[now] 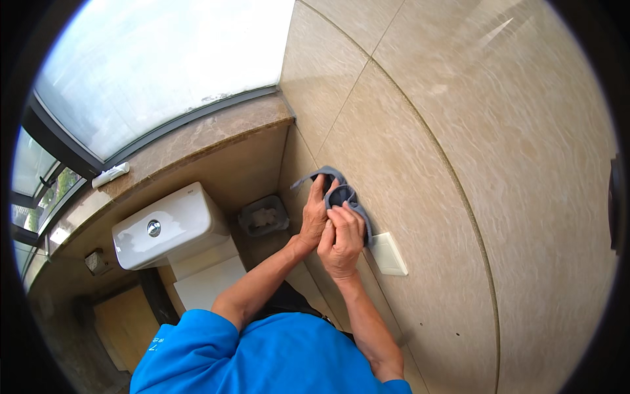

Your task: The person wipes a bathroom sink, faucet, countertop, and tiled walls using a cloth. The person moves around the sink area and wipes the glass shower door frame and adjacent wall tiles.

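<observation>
A blue-grey cloth (340,195) is bunched and folded over in front of the tiled wall. My left hand (313,216) has the cloth between its fingers, with the index finger stretched out along it. From the right, my right hand (343,241) pinches a looped fold of the same cloth, thumb against fingertips. Both hands are close together, and part of the cloth hangs down behind the right fingers. Just below the cloth's lower end, a cream wall plate (389,253) is set on the wall.
To the left stands a white toilet cistern (167,224) with a chrome flush button (154,228). A lined waste bin (264,215) with crumpled paper sits in the corner. A white roll (110,175) lies on the stone window sill (206,129). Beige tiled wall (393,162) rises at right.
</observation>
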The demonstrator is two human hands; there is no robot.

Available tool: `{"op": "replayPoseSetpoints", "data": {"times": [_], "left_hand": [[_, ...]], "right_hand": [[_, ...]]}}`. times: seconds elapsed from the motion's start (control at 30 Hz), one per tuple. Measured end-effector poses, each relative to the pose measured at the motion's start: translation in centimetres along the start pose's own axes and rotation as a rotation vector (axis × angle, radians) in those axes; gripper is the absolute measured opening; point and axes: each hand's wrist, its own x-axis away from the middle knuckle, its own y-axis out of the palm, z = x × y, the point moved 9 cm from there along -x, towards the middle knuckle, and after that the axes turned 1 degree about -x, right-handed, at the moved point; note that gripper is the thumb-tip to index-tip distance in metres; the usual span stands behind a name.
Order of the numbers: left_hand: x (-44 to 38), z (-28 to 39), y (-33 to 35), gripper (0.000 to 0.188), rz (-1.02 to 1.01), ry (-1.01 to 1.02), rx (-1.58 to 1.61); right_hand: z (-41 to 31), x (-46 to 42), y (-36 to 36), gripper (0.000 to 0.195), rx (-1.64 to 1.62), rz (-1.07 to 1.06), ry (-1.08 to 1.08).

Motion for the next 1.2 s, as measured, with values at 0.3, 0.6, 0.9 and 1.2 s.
{"op": "replayPoseSetpoints", "data": {"times": [0.3,0.6,0.9,1.2], "left_hand": [[-10.9,12.1,-4.0,0.056,0.192,0.283,0.155],[-5.4,3.4,-2.1,0.060,0.094,0.025,0.033],[-15.9,11.2,-5.8,0.058,0.247,0.346,0.020],[-14.1,1.2,-5.8,0.058,0.139,0.116,0.119]], "right_hand": [[-5.4,-10.4,-6.0,0.023,0.174,0.125,-0.279],[-2.4,-5.4,-0.6,0.027,0.245,-0.220,-0.214],[-6.1,-14.2,-3.3,0.034,0.303,-0.037,-0.325],[-3.2,-12.1,4.4,0.042,0.250,-0.385,-0.254]]}}
